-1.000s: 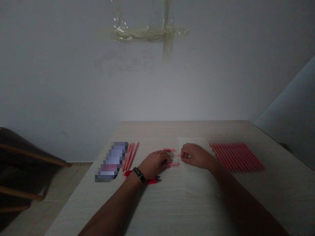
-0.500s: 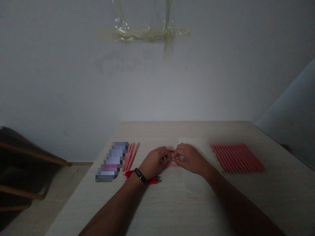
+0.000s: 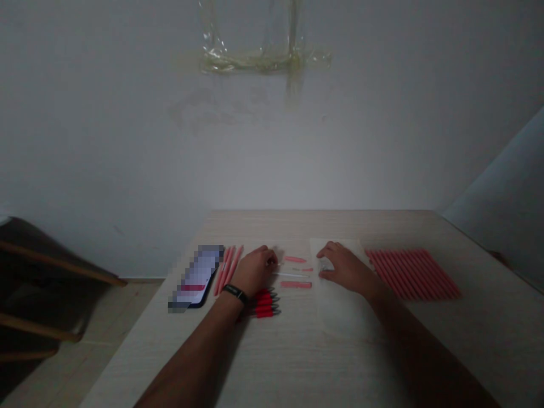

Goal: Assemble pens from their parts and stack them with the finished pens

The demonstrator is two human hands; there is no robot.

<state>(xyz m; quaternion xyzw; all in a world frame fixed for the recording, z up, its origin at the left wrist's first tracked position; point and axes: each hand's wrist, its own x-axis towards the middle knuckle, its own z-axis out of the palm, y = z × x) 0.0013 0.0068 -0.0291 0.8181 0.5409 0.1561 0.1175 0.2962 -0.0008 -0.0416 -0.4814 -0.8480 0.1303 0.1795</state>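
Note:
Small pen parts lie on the table between my hands: a pink tapered barrel piece (image 3: 294,259), a thin pink-tipped piece (image 3: 306,270), a white refill (image 3: 292,275) and a pink barrel tube (image 3: 296,284). My left hand (image 3: 254,271), with a black band at the wrist, is closed at the left ends of these parts; what its curled fingers hold is hidden. Over a pale sheet (image 3: 340,317), my right hand (image 3: 347,269) has thumb and fingers apart. Something clear and shiny (image 3: 326,264) shows between them, apparently on the sheet.
Several red pens (image 3: 264,306) lie under my left wrist. Left of them are a few pink pens (image 3: 229,266) and a phone (image 3: 198,277). A row of pink pens (image 3: 412,275) lies beyond my right forearm. The wall (image 3: 272,158) meets the table's far edge.
My hands were together over the pen parts and have moved apart, the left one leftward and the right one rightward. The parts between them now show.

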